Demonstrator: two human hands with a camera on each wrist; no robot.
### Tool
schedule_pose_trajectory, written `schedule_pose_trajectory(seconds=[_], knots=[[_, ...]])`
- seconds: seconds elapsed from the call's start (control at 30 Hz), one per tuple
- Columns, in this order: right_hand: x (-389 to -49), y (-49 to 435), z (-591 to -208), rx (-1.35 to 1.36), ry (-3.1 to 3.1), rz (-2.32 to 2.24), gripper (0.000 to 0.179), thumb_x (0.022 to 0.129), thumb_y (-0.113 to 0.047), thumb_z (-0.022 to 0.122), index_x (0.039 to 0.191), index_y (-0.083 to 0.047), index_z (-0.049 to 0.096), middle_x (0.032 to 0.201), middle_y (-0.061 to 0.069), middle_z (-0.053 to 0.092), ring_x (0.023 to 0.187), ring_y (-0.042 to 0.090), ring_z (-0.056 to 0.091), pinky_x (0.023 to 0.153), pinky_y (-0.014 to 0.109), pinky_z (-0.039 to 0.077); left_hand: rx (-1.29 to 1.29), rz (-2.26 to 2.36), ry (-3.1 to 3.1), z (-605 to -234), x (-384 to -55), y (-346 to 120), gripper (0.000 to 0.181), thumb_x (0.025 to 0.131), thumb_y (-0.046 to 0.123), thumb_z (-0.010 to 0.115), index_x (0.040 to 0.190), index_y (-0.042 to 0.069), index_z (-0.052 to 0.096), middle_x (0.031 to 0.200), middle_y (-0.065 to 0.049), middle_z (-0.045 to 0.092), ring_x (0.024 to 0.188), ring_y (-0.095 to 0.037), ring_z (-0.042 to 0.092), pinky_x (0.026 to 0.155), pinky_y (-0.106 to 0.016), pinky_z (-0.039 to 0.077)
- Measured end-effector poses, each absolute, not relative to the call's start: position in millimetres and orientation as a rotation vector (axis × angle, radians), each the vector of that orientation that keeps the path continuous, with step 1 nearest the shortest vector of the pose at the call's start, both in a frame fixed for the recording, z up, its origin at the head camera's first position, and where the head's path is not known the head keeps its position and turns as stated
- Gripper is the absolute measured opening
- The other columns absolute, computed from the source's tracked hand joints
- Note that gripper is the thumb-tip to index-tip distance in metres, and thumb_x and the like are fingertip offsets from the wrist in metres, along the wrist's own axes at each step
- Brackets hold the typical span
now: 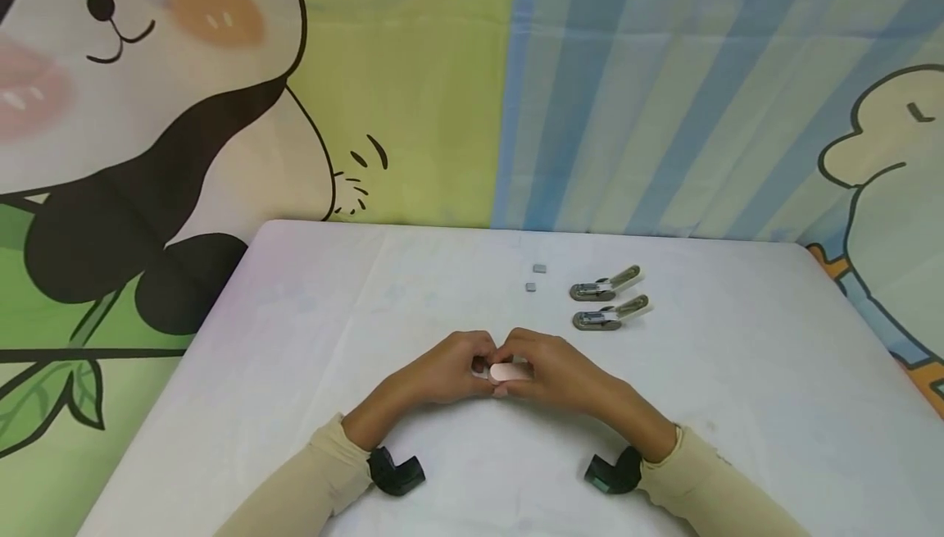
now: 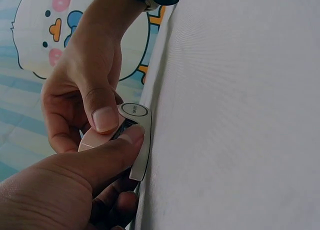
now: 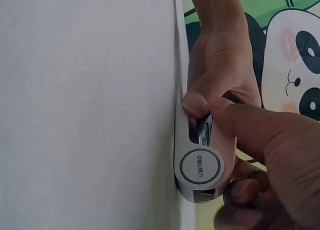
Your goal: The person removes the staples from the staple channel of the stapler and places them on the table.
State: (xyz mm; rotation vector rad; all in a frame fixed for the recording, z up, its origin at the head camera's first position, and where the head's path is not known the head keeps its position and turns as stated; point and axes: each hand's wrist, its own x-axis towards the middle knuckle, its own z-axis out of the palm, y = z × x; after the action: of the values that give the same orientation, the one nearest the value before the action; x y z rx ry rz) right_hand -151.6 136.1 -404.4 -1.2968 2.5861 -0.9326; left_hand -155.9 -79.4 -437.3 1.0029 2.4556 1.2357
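Both hands meet at a small stapler (image 1: 510, 372) with a pink top and a white base. A round logo marks the stapler's side in the right wrist view, and a metal part shows in the gap between top and base. My right hand (image 1: 556, 366) grips the pink part between thumb and fingers. From the other side, my left hand (image 1: 453, 366) holds the stapler (image 2: 136, 110), its thumb at the gap against the white base. Some fingers of each hand are hidden behind the stapler.
Two grey-brown staplers (image 1: 593, 291) (image 1: 599, 320) lie beyond the right hand, their arms raised. Left of them are two small grey staple strips (image 1: 540, 269) (image 1: 530, 287). The white-covered table (image 1: 295, 299) meets a cartoon-printed curtain (image 1: 428, 111) at its back edge.
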Motion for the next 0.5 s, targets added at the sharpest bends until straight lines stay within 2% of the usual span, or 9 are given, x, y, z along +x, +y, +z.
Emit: schedule_pose_trajectory(seconds=[0.2,0.5], knots=[[-154.0,137.0,-411.4,-1.227,2.472,-1.068,0.02,0.088,-0.02,0.075,0.104,-0.023,0.064,0.103,-0.013,0.056,0.09,0.007,0.054,0.078,0.027,0.046,0.988,1.23,2.452,-435.8,-157.8,-80.6,0.02,0.078,0.01,0.081,0.081,0.017,0.062,0.08,0.007,0.054,0.074,-0.007,0.05,0.066,-0.023,0.043],[-153.2,142.3,-417.5,-1.372,2.468,-1.027,0.023,0.092,-0.022,0.069,0.11,-0.02,0.055,0.103,-0.011,0.051,0.082,0.006,0.051,0.071,0.024,0.044,0.938,1.238,2.4,-434.1,-156.3,-78.7,0.021,0.078,0.011,0.081,0.083,0.018,0.062,0.081,0.005,0.055,0.075,-0.008,0.049,0.066,-0.023,0.043]])
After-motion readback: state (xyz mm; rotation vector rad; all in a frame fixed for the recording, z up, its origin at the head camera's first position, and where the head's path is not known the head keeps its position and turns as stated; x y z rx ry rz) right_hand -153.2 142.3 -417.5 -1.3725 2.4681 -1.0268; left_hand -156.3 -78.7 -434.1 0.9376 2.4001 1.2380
